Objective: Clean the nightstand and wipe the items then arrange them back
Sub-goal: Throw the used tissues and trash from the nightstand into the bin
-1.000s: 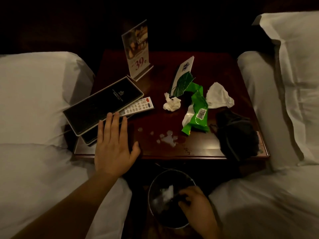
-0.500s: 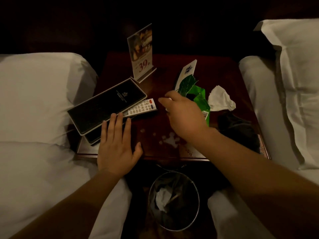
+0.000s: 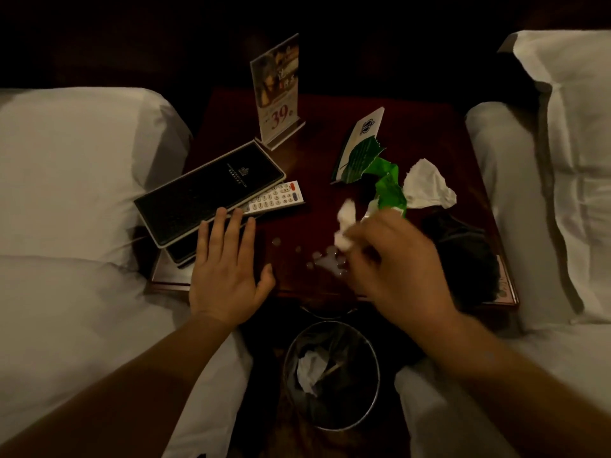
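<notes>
A dark wooden nightstand (image 3: pixel 330 133) stands between two beds. My left hand (image 3: pixel 228 269) rests flat at its front left edge, fingertips touching a black folder (image 3: pixel 208 193) that partly covers a white remote (image 3: pixel 277 200). My right hand (image 3: pixel 396 269) pinches a crumpled white tissue (image 3: pixel 345 226) just above a small wet spill (image 3: pixel 317 259). A green wrapper (image 3: pixel 390 190), another white tissue (image 3: pixel 426 186), a white and green card (image 3: pixel 358 147) and a dark cloth (image 3: pixel 463 252) lie on the right half. A "39" sign stand (image 3: pixel 277 94) is at the back.
A round bin (image 3: pixel 330 375) with a crumpled tissue inside sits on the floor below the nightstand's front edge. White bedding (image 3: pixel 72 193) lies to the left. White pillows (image 3: pixel 562 180) flank the right side.
My right hand came up from the bin, reached the crumpled tissue in the middle of the nightstand, picked it up and drew it back toward the spill. My left hand stayed put.
</notes>
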The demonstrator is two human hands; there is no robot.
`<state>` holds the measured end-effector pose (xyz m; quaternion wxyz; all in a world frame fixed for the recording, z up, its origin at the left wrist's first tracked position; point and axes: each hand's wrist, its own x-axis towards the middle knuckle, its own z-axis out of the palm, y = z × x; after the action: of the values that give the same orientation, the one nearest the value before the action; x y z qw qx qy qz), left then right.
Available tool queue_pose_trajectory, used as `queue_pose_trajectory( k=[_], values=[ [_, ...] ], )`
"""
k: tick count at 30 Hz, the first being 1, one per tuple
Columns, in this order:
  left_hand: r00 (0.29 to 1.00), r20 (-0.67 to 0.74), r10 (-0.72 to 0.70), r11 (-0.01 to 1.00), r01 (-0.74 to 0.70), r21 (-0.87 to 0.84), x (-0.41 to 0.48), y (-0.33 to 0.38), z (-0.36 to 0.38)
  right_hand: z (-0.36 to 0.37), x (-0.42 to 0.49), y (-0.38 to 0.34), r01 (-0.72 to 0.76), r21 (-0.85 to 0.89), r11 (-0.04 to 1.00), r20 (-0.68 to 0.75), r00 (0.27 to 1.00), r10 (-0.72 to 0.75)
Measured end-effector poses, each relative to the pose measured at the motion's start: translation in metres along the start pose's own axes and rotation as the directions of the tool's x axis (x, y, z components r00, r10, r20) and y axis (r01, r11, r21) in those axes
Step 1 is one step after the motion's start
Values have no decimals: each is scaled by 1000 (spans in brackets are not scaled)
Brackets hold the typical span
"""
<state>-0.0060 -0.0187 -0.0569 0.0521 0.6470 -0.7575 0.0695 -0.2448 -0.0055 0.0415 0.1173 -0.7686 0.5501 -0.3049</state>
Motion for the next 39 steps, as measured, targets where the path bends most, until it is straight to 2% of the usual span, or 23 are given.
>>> queue_pose_trajectory(
  k=[3,6,9,11,12,13,16,20,22,23,27,30,34,37,39],
  values=[
    [1000,7,-1,1000,1,-3,-1,0,-1,3,-70,-14,-81,137,987,183,981,55],
    [1000,-3,-4,1000,4,-9,-1,0,-1,42,-128,-2,-243,164,956,351,920,174],
    [1000,-18,-5,1000,5,-11,-1,1,0,80,-156,21,-406,40,913,556,768,317],
    [999,-33,-5,1000,4,-13,-1,0,2,91,-154,26,-430,-42,902,651,673,351],
    [999,-41,-2,1000,1,-11,-1,0,3,91,-150,25,-442,-49,895,647,669,366],
    [999,-44,0,1000,-1,-8,-1,0,4,85,-145,23,-447,-31,894,602,705,374],
    [999,-41,-2,1000,2,-1,-1,0,3,47,-118,10,-379,40,924,365,867,340],
    [1000,-30,0,1000,0,-2,-1,1,2,-5,-52,20,-352,12,936,69,934,351],
    [1000,-32,-1,1000,1,1,-1,0,2,-14,-13,37,-382,-45,923,-69,923,379],
    [999,-33,0,1000,0,1,-1,0,2,-14,4,45,-406,-91,909,-93,912,399],
    [999,-52,3,1000,-4,-9,-1,0,3,3,42,70,-490,-309,815,33,851,524],
    [998,-55,7,1000,-8,-9,-1,0,3,9,48,77,-523,-325,788,67,818,571],
    [998,-61,3,1000,-4,-12,-2,0,2,2,41,82,-612,-162,774,-33,787,616],
    [998,-63,4,1000,-5,-17,-2,0,2,-17,24,75,-703,41,710,-60,707,705],
    [998,-60,4,1000,-5,-15,-1,0,2,-33,7,61,-728,244,640,-62,647,760]
  ],
)
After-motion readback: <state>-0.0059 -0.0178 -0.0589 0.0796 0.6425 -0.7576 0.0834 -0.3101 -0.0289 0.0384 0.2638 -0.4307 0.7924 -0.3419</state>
